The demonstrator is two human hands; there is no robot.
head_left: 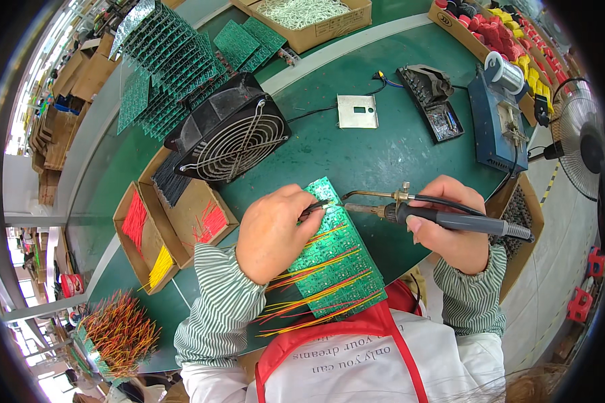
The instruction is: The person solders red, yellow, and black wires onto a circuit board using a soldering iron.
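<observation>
A green circuit board panel lies in front of me, with red and yellow wires sticking out past its left side. My left hand is closed in a pinch on black wires at the board's upper left. In my right hand is a grey-handled soldering iron, gripped so that its tip points left. A thin brass solder feed tube runs along it, ending near the tip. Both tips are close to the black wires over the board's top part; exact contact is too small to tell.
A black box fan stands beyond my left hand, before stacked circuit boards. Cardboard trays of cut wires lie left. A blue solder feeder with a spool and a tip-cleaning box stand far right.
</observation>
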